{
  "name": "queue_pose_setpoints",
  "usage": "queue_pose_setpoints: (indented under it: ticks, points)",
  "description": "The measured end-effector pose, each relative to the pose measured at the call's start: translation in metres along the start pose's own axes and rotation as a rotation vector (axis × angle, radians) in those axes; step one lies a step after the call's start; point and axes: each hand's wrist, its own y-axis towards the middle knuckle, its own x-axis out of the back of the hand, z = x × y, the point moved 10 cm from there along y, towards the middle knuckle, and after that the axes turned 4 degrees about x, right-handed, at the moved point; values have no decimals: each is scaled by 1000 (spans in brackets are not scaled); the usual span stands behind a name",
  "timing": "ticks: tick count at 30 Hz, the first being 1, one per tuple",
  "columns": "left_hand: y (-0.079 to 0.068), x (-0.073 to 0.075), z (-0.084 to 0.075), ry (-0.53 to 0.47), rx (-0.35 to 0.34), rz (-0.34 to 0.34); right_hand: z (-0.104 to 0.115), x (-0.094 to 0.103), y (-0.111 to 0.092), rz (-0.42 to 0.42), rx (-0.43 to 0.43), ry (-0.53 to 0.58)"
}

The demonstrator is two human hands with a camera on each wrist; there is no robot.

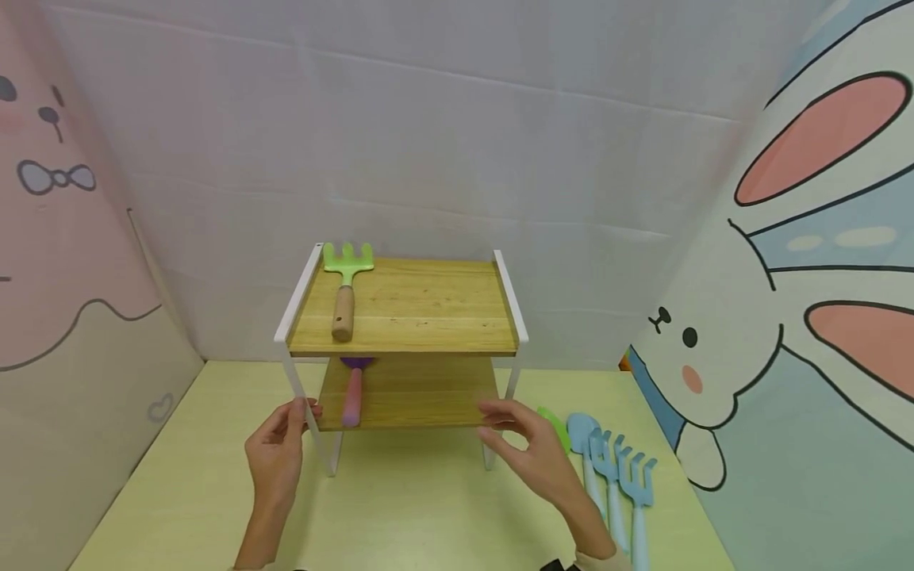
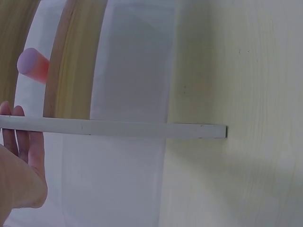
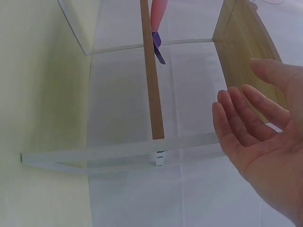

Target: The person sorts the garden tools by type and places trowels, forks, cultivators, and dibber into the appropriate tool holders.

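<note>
A two-tier wooden shelf (image 1: 435,309) with white metal side frames stands upright on the table. My left hand (image 1: 274,456) grips its left front leg (image 2: 118,127), with fingers passing behind the leg. Beside the right front leg (image 3: 118,149), my right hand (image 1: 535,456) is held with relaxed, parted fingers and nothing in it. A green hand fork (image 1: 343,309) with a wooden handle lies at the left of the top tier. On the lower tier lies a tool with a pink handle (image 1: 353,400) and a purple head, mostly hidden by the top board.
On the table at the right lie a light-blue toy shovel (image 1: 581,432), two light-blue toy forks (image 1: 638,492) and a green item (image 1: 553,428) partly hidden by my right hand. A white cloth (image 1: 428,143) hangs behind; printed panels (image 1: 807,428) flank the table (image 1: 400,515).
</note>
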Motion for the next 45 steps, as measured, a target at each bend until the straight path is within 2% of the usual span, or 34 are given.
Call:
queue_pose_setpoints:
  ticks: [12, 21, 28, 38, 45]
  points:
    - [0, 0, 1, 56, 2, -14, -20, 15, -20, -39, -37, -59]
    - [1, -1, 1, 104, -11, -14, -40, 34, -40, -108, -69, -114]
    - [1, 0, 0, 80, -20, -6, -56, 48, -49, -152, -110, -136]
    - [2, -1, 1, 83, -8, -16, -86, 66, -71, -237, -217, -135]
    - [1, -2, -2, 83, -24, 5, -108, 76, -89, -273, -299, -160]
